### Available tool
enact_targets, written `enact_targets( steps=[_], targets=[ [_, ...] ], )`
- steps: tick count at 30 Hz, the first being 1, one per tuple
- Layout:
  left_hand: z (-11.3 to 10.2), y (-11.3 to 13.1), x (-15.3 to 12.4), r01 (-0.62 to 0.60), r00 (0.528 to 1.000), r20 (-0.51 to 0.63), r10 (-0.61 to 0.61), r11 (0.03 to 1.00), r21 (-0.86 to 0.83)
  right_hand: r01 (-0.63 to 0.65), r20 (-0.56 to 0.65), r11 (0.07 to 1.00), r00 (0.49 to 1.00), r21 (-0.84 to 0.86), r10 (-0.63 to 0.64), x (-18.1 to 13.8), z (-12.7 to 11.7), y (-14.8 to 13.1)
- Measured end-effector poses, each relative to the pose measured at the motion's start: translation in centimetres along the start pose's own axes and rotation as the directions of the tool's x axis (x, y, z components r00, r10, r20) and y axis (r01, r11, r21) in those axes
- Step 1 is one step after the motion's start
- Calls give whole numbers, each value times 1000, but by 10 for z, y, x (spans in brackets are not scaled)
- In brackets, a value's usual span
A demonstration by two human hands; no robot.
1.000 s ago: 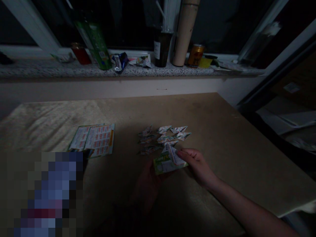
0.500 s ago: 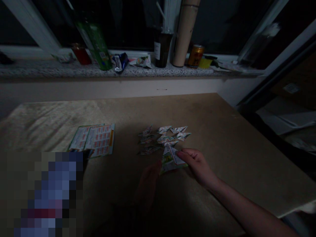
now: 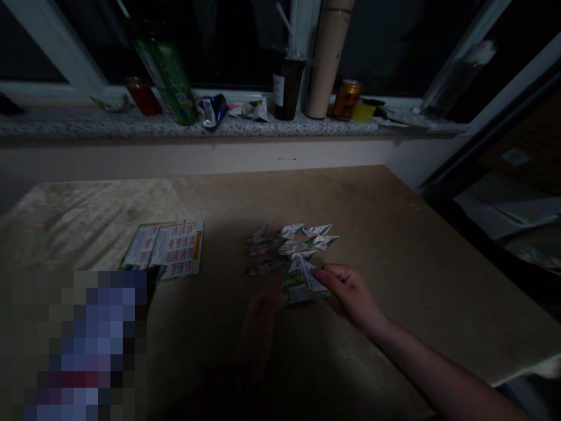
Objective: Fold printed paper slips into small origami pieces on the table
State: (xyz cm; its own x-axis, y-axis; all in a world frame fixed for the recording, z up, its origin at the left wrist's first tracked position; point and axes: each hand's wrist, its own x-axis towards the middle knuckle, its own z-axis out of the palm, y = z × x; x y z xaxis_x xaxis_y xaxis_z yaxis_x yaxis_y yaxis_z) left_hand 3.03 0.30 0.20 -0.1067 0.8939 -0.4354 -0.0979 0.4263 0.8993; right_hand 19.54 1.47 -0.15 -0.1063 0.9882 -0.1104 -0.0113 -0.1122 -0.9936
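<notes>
A printed paper sheet [image 3: 295, 288], partly folded with a white pointed top, is held between my hands just above or on the table. My right hand [image 3: 346, 286] pinches its right edge between thumb and fingers. At the sheet's left edge is my left hand [image 3: 260, 307], in deep shadow, its fingers seeming to grip the green-printed side. Right beyond the sheet's tip lie several small folded paper pieces [image 3: 291, 247], pointed and boat-like, set in loose rows.
Flat printed sheets [image 3: 175, 248] lie on the table [image 3: 372, 216] to the left. A blurred-out blue shape [image 3: 96, 327] covers the lower left. On the window sill [image 3: 245, 130] stand a green bottle [image 3: 175, 88], a dark cup [image 3: 287, 88], a cardboard tube [image 3: 326, 64] and a gold can [image 3: 347, 100].
My left hand has shifted slightly left, and the left side of the sheet has spread outward with it. My right hand stays in place with its pinch.
</notes>
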Motion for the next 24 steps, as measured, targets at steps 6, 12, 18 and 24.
enact_targets(
  steps=[6, 12, 18, 24],
  targets=[
    [-1, -10, 4, -118, 974, 201, 105, 991, 56, -12, -20, 999, 1000, 49, 13, 0, -3, 0],
    [0, -3, 4, -214, 924, 343, 169, 972, 98, -43, -27, 994, 999, 100, 46, 1, -4, 2],
    [-2, -8, 9, -126, 938, 328, 116, 992, 8, -40, -30, 993, 999, 107, 44, 2, -3, 2],
    [-1, -1, 10, -108, 926, 364, 101, 994, -2, -4, -46, 1000, 999, 29, 6, 1, -5, 2]
  ],
)
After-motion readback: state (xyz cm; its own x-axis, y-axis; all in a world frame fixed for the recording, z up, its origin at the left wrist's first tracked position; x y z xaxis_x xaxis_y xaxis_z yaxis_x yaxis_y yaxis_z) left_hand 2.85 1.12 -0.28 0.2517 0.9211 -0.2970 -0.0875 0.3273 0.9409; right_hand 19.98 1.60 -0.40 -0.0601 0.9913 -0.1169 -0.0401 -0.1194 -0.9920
